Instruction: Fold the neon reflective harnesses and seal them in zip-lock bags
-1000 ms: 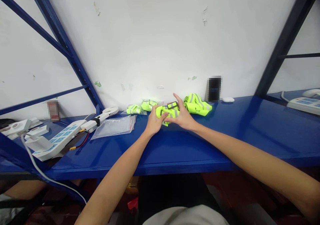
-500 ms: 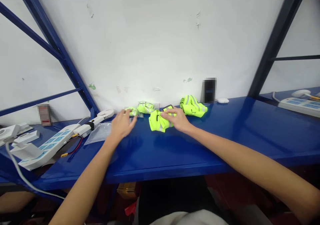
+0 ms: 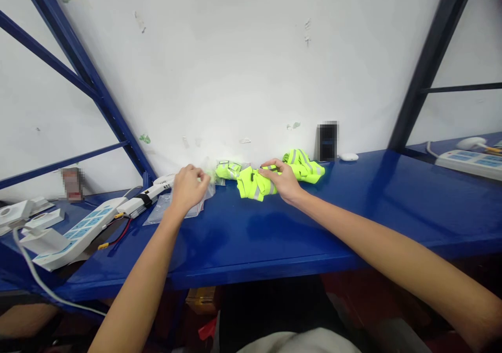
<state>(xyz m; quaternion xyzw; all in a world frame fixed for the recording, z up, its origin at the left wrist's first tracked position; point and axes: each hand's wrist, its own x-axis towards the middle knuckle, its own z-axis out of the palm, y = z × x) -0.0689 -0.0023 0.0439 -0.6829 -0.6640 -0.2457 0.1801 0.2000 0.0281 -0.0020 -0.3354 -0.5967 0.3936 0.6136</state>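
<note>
My left hand (image 3: 190,186) is closed in a pinch on a clear plastic bag (image 3: 210,181), lifted near the wall. My right hand (image 3: 283,179) grips a folded neon-yellow reflective vest (image 3: 254,184) with grey bands, low over the blue table. Just behind lies another neon bundle (image 3: 228,170) in clear packaging. To the right, partly behind my right hand, sits a loosely crumpled neon reflective piece (image 3: 306,167). More clear plastic bags (image 3: 160,209) lie flat under and left of my left hand.
At the left are a white handheld fan (image 3: 149,192), a white power strip (image 3: 80,232) and a red-black cable with yellow connectors (image 3: 120,234). A dark phone-like object (image 3: 327,142) leans on the wall beside a small white case (image 3: 349,157). Blue shelf posts (image 3: 105,102) rise at the left.
My left hand has closed and now raises a clear bag. The folded vest has turned slightly and moved a little right in my right hand.
</note>
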